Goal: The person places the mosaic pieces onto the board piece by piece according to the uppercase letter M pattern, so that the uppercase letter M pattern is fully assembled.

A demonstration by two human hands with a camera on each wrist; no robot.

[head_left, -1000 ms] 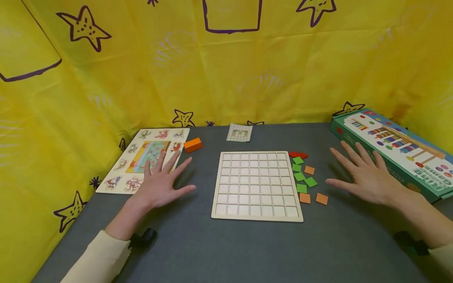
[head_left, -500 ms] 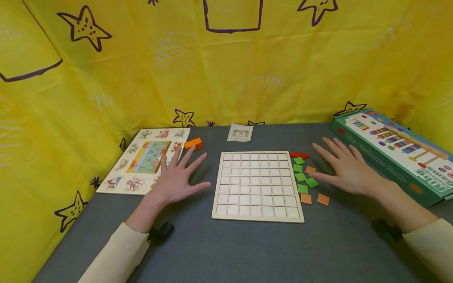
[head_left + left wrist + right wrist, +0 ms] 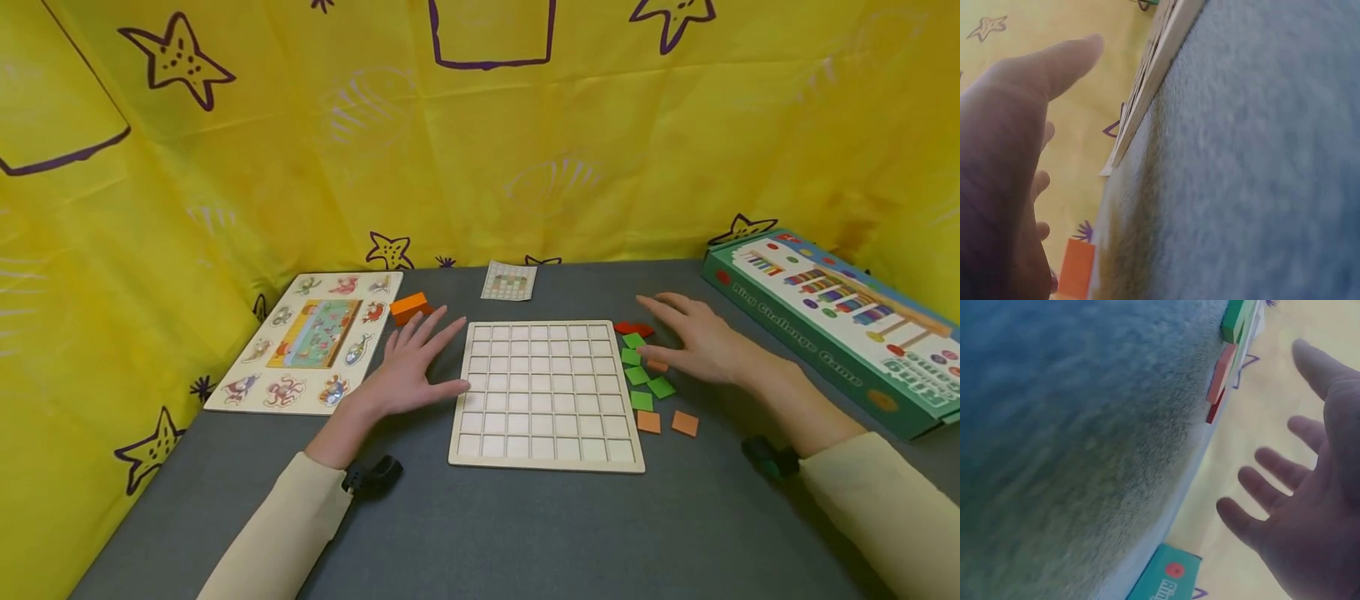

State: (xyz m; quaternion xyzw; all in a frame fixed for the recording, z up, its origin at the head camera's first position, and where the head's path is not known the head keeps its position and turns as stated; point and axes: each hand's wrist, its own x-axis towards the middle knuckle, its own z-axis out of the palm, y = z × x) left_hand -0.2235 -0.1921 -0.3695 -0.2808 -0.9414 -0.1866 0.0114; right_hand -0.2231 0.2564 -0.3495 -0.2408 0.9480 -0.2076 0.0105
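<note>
A pale wooden grid board (image 3: pixel 540 392) lies flat in the middle of the table. By its left edge hovers my left hand (image 3: pixel 401 375), fingers spread and holding nothing; its thumb overlaps the board's edge in the head view. My right hand (image 3: pixel 705 342), also holding nothing, is above the loose tiles at the board's right side. Those are several green square tiles (image 3: pixel 660 387), several orange square tiles (image 3: pixel 685 423) and red pieces (image 3: pixel 633 328). One orange tile is partly hidden by the right hand. In the right wrist view the fingers (image 3: pixel 1266 487) are apart and relaxed.
A sea-animal puzzle board (image 3: pixel 255 375) lies at the left, with an orange block (image 3: pixel 409 307) beside it. Behind the grid board is a small pattern card (image 3: pixel 508 282). A Ring Challenge Game box (image 3: pixel 832 325) stands at the right. Yellow cloth (image 3: pixel 480 167) hangs behind the table.
Both hands have moved inward: the left one rightward to the grid board's edge, the right one leftward over the tiles. The board and tiles stay where they were.
</note>
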